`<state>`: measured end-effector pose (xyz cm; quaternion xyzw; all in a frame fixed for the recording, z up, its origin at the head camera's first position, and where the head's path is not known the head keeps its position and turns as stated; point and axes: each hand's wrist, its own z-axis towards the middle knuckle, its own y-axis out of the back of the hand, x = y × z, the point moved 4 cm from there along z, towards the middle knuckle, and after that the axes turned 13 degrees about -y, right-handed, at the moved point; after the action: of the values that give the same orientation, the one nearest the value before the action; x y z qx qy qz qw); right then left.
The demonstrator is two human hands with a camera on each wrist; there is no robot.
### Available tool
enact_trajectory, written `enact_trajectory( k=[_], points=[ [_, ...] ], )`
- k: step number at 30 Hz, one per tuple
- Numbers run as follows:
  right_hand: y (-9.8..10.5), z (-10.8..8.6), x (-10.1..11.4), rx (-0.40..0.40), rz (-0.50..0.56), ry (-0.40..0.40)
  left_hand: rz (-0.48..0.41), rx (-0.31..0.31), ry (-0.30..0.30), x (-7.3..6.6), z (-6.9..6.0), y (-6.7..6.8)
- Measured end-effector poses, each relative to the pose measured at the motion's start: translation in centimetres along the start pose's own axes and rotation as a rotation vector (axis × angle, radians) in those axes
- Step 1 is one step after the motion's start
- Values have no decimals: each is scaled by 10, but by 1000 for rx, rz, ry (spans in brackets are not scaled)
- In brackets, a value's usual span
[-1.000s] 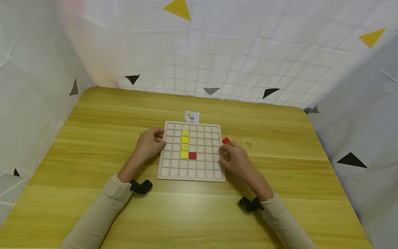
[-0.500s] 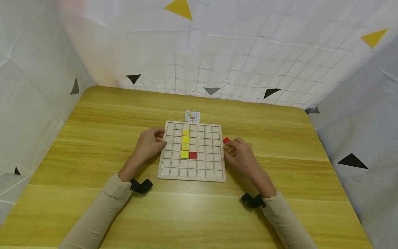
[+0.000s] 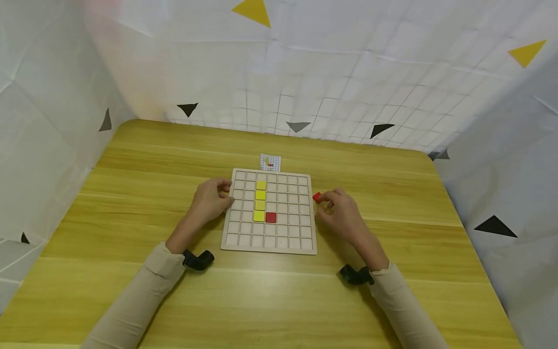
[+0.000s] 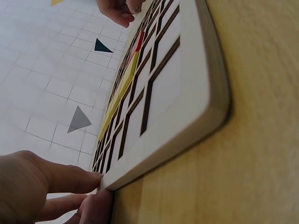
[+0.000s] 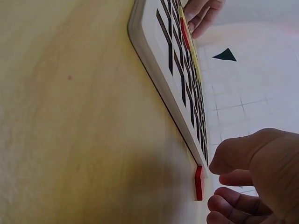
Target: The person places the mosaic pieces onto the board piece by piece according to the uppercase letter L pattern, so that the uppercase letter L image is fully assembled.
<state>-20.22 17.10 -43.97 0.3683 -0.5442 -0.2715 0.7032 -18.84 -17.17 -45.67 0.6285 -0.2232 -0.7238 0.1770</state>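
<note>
A pale wooden grid board point(image 3: 292, 246) lies flat on the table. Several yellow tiles point(image 3: 260, 205) form a column in its cells, with one red tile point(image 3: 271, 217) beside the lowest. My left hand point(image 3: 208, 199) pinches the board's left edge; in the left wrist view its fingertips point(image 4: 95, 181) meet the rim. Outside the right edge, a loose red tile point(image 3: 317, 197) rests on the table. My right hand point(image 3: 343, 214) is right beside it, fingers loosely bent. In the right wrist view, a gap shows between those fingers and the loose tile point(image 5: 199, 183).
A small printed card point(image 3: 270, 162) with a coloured grid pattern lies against the board's far edge. The wooden table point(image 3: 270, 300) is bounded by white sheeting point(image 3: 305, 72) at the back and sides.
My right hand has moved from the board's right edge outward and slightly away from me, to the loose red tile. The left hand and the board stay put.
</note>
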Motion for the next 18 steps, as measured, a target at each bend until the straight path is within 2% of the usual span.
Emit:
enact_trajectory(
  k=[10,18],
  points=[
    [-3,6,-4,6,15,-27,-15,4,-14,-2,-2,2],
    [-8,14,-4,25,-19,-40,-13,4,-33,0,-1,1]
  ],
)
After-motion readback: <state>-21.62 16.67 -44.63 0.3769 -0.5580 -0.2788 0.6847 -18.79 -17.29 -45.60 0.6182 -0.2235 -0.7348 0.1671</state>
